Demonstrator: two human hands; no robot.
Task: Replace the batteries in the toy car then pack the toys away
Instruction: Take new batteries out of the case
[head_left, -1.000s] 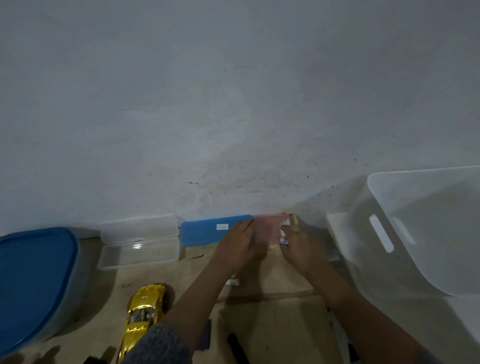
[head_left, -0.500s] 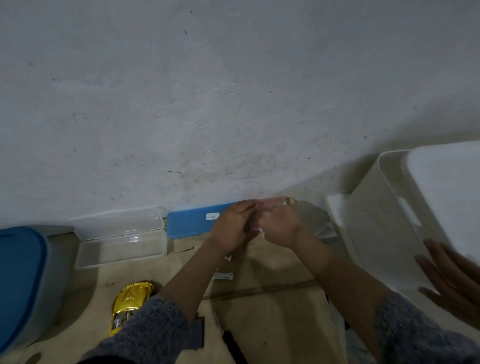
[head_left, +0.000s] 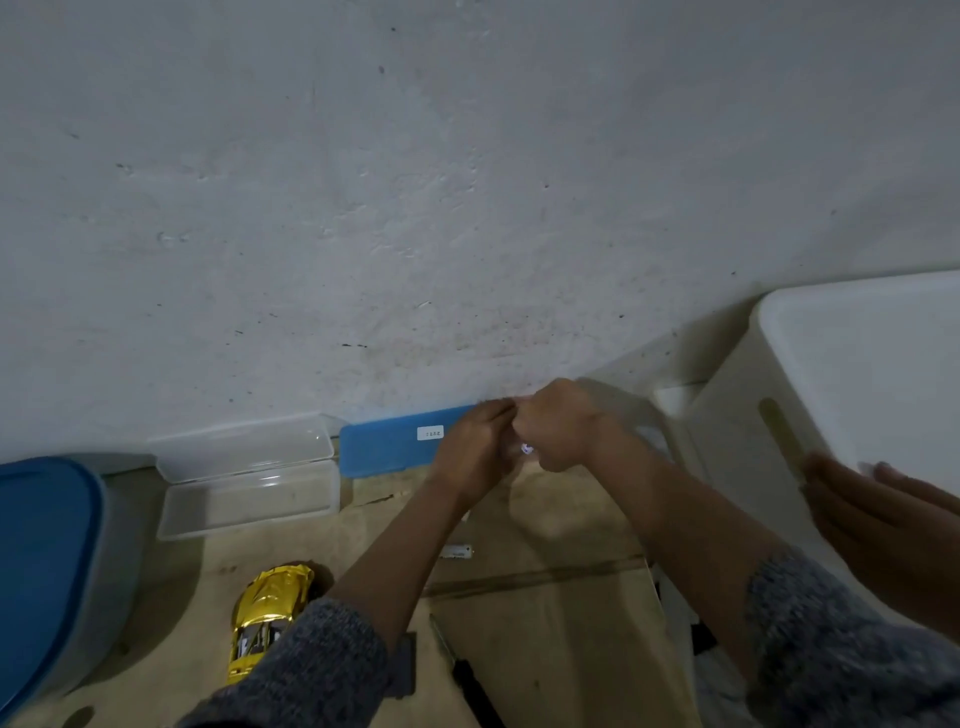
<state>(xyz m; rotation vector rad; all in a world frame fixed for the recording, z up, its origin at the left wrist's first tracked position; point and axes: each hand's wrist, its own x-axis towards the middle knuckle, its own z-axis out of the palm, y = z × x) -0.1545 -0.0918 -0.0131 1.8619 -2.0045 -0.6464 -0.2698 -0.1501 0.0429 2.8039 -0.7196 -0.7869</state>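
Now the left hand (head_left: 470, 452) and right hand (head_left: 558, 426) have closed over the packet (head_left: 525, 448).

1. The left hand (head_left: 475, 447) and right hand (head_left: 558, 426) meet with fingers curled, pinching a small pale item (head_left: 525, 448) too small to identify.
2. Just left of the fingers lies a flat blue plastic case (head_left: 384, 444); farther left is a clear open plastic case (head_left: 249, 475).
3. Below the fingers, a white cylindrical battery (head_left: 457, 552) lies on brown cardboard (head_left: 545, 639), with a shiny gold toy car (head_left: 267, 613) lower left.
4. Well right of the fingers, a third hand (head_left: 883, 519) rests flat against a white plastic bin (head_left: 831, 374).
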